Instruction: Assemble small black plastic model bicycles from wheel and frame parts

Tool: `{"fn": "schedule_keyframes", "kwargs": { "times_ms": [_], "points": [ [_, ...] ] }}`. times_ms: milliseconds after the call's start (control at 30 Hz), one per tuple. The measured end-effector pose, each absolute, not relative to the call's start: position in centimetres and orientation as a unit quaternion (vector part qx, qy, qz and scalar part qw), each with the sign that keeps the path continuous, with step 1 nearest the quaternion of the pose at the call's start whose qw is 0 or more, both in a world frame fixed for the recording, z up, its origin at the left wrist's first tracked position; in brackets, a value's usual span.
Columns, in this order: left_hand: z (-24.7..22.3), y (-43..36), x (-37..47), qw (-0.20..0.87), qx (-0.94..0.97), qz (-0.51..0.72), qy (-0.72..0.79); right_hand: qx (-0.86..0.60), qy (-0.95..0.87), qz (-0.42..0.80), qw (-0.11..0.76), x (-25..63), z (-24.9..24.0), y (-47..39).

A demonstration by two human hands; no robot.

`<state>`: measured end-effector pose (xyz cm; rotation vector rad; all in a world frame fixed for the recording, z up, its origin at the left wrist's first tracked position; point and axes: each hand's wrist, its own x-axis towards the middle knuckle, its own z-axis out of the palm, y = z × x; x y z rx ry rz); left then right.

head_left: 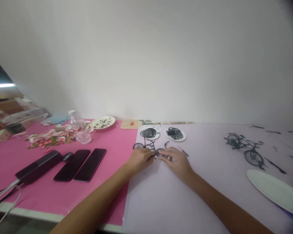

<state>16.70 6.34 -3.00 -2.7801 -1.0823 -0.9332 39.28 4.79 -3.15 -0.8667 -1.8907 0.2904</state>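
A small black model bicycle point(149, 143) is between my hands on the pale sheet, one spoked wheel to the left and another at the right. My left hand point(139, 160) is closed on its dark frame, near the front. With thumb and fingers pinched, my right hand point(177, 161) grips the right-hand wheel point(160, 151), partly hidden behind the fingers. Just beyond that hand lies a small curved black part point(166, 144), and a thin black strip point(183, 150) is to its right. Behind these stand two white plates, a left one point(157, 137) and a right one point(184, 137), both holding black wheels.
A dark model bicycle point(245, 146) and an oval white plate point(271, 188) are at right, near loose black pieces. On the pink cover at left lie two phones point(90, 165), a black power strip point(39, 165), petals point(56, 135), a bottle point(73, 120) and a plate point(94, 125).
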Motion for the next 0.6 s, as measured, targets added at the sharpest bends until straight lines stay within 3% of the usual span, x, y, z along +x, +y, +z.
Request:
{"fn": "schedule_keyframes", "kwargs": {
  "times_ms": [600],
  "points": [
    [-3.10, 6.46, 17.55, 0.069, -0.901, -0.235, -0.357, -0.351, -0.823, 0.061, 0.442, 39.87, -2.80, 4.95]
  ]
}}
